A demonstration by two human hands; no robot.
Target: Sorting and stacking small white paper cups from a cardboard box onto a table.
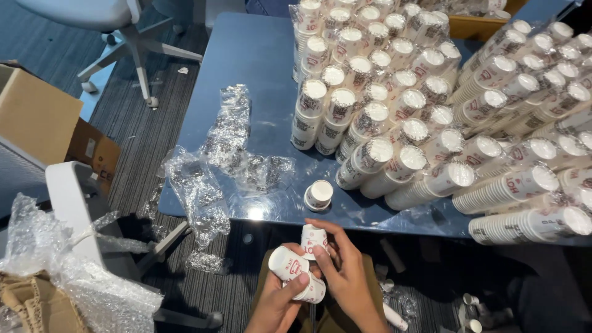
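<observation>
Below the desk (246,55) edge, the left hand (277,305) is clamped on a short stack of small paper cups (296,271); the right hand (345,271) pinches another cup (312,237). Light, thin-walled, easily crushed: best gripped gently around the sides.

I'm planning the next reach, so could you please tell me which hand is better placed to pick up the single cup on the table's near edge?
Probably the left hand: the single cup sits up and left of both hands, though each already holds small cups, as does the right hand.
</observation>
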